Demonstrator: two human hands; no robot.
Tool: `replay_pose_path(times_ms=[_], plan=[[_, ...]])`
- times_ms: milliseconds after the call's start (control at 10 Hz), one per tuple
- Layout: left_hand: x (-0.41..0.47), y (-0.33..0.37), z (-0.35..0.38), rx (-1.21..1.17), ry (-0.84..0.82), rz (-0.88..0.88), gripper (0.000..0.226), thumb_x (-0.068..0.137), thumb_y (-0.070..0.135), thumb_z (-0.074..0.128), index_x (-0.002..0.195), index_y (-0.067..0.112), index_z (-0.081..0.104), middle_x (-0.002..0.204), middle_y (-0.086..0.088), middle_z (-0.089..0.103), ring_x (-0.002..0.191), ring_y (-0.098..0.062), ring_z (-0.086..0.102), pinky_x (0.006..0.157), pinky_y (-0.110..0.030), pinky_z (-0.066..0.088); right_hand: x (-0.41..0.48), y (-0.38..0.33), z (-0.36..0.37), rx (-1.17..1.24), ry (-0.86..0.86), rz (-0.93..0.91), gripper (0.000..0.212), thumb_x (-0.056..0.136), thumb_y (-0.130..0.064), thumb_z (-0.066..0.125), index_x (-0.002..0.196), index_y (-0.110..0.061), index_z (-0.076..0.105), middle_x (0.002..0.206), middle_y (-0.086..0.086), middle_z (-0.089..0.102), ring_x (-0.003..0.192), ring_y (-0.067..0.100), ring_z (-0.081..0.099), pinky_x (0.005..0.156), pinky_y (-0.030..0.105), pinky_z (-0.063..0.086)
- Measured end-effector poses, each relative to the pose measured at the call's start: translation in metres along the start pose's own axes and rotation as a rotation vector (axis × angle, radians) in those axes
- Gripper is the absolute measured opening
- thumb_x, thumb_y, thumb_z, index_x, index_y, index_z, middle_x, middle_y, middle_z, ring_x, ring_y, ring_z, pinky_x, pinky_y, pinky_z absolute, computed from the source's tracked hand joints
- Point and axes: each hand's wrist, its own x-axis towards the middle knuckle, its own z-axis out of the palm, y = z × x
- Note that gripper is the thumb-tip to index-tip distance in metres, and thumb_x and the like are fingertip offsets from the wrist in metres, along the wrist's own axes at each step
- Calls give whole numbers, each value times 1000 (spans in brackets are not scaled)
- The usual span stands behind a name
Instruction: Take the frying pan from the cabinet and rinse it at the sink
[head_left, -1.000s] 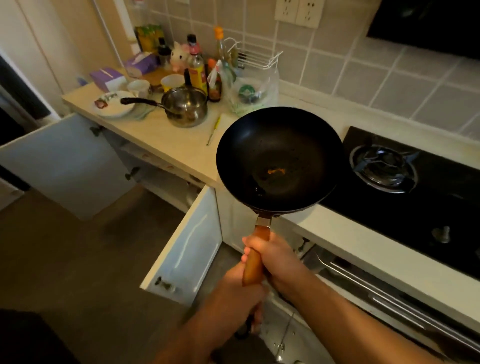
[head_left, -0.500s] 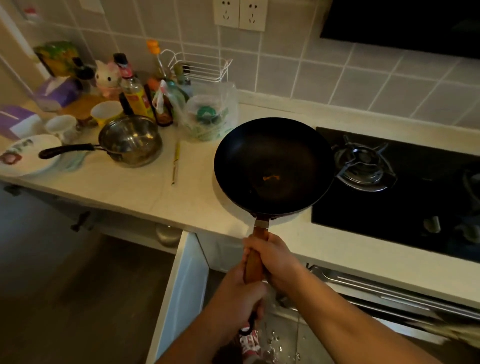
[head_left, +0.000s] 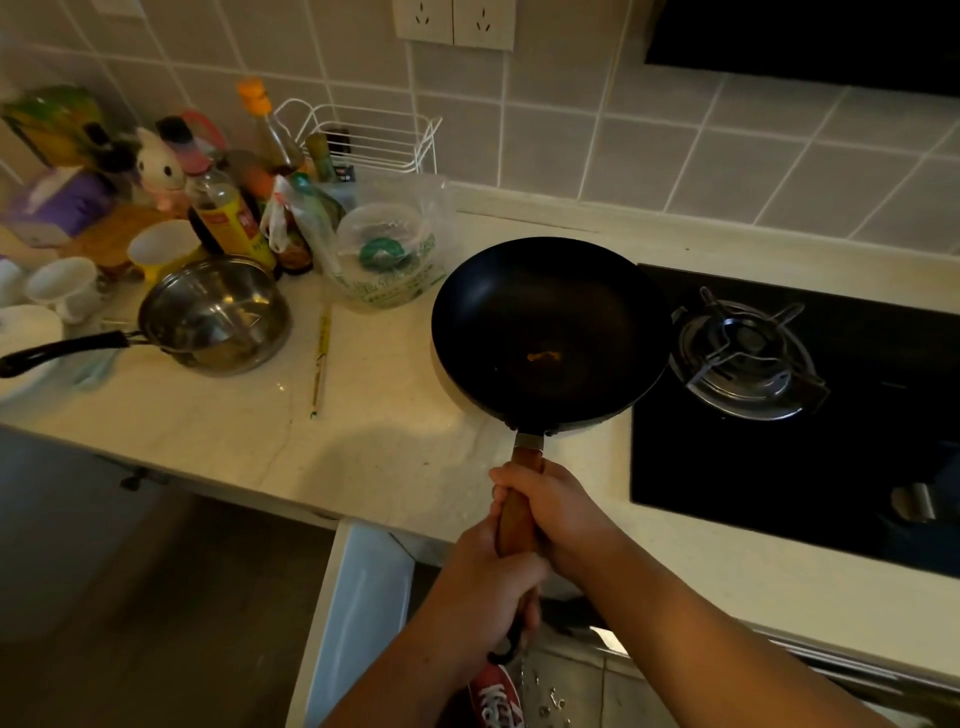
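Small tiled kitchen, pale counter (head_left: 218, 431), black hob (head_left: 857, 467) off to the right of my hands, clutter off to the left. I have the pan (head_left: 550, 332) out and up in the air, held level over the counter edge just ahead of my hands, its rim overlapping the burner (head_left: 748, 358) in view. My right hand (head_left: 558, 512) is clenched around the wooden handle (head_left: 517, 512) higher up, nearer the bowl. My left hand (head_left: 483, 592) grips the same handle lower down, at the tail end, closer to my body. Both closed tight on it.

Inside the pan, a small orange speck near the middle; otherwise it looks dark and dry.

Below my left hand a white cabinet door (head_left: 358, 613) hangs open. Far left of my hands a steel saucepan (head_left: 218, 317) sits on the counter, with bottles (head_left: 234, 218) and a plastic bag (head_left: 389, 249) behind it.

Progress: fetch step looks done, pan is out of the cabinet. Left: carry to the sink, rinse. No sink or tap in view, so I cannot tell which way it lies. Cabinet door not yet shut.
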Motion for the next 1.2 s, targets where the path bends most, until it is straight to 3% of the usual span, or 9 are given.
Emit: replay_pose_path(times_ms=[100, 400, 600, 700, 900, 1000, 1100, 1200], plan=[[10, 8, 4, -7, 3, 4, 23, 77, 21, 61, 56, 32, 64, 48, 0, 56, 40, -14, 51, 43, -23, 42, 10, -5, -8, 12, -15, 12, 9, 88, -14, 65, 87, -5, 63, 69, 6, 63, 65, 17, 65, 69, 32, 55], [32, 20, 7, -10, 45, 24, 11, 80, 16, 59, 69, 14, 60, 47, -2, 56, 39, -13, 51, 41, -22, 42, 32, -20, -19, 65, -39, 48, 11, 85, -14, 68, 90, -6, 63, 66, 4, 66, 63, 16, 66, 64, 30, 56], [40, 24, 3, -35, 52, 30, 17, 77, 23, 62, 60, 21, 62, 48, -4, 57, 41, -16, 51, 43, -25, 40, 40, -29, -18, 110, -43, 74, 13, 85, -13, 69, 92, -4, 63, 66, 5, 67, 61, 17, 67, 61, 29, 57], [41, 21, 3, -49, 47, 28, 10, 77, 24, 63, 70, 15, 63, 55, -5, 58, 45, -19, 54, 45, -28, 42, 41, -27, -19, 118, -46, 81, 18, 85, -14, 70, 96, -4, 62, 67, 6, 67, 62, 17, 68, 61, 29, 57], [35, 21, 6, -85, 46, -27, 20, 88, 26, 64, 98, 9, 63, 71, -3, 65, 56, -18, 63, 50, -28, 49, 35, -23, -22, 127, -56, 74, 34, 84, -22, 73, 108, -2, 61, 72, 7, 72, 70, 20, 71, 64, 30, 58], [29, 14, 5, -88, 46, -20, 25, 91, 34, 63, 105, 13, 63, 76, -4, 68, 60, -18, 66, 53, -27, 52, 27, -19, -30, 74, -41, 64, 40, 85, -30, 72, 113, -3, 62, 82, 9, 74, 80, 23, 73, 72, 32, 59], [14, 5, 0, -180, 30, -58, 39, 94, 50, 56, 110, 15, 61, 76, -4, 70, 64, -21, 68, 55, -31, 53, 6, -13, -34, -179, 20, 66, 40, 87, -43, 67, 112, -11, 66, 97, 6, 77, 91, 20, 74, 79, 35, 59], [1, -19, -7, -306, 137, -215, 41, 95, 54, 50, 107, 17, 63, 69, -4, 74, 60, -21, 71, 53, -30, 54, -22, -23, -51, -366, 204, -91, 27, 91, -40, 62, 107, -19, 66, 103, 4, 74, 91, 19, 71, 73, 31, 55]])
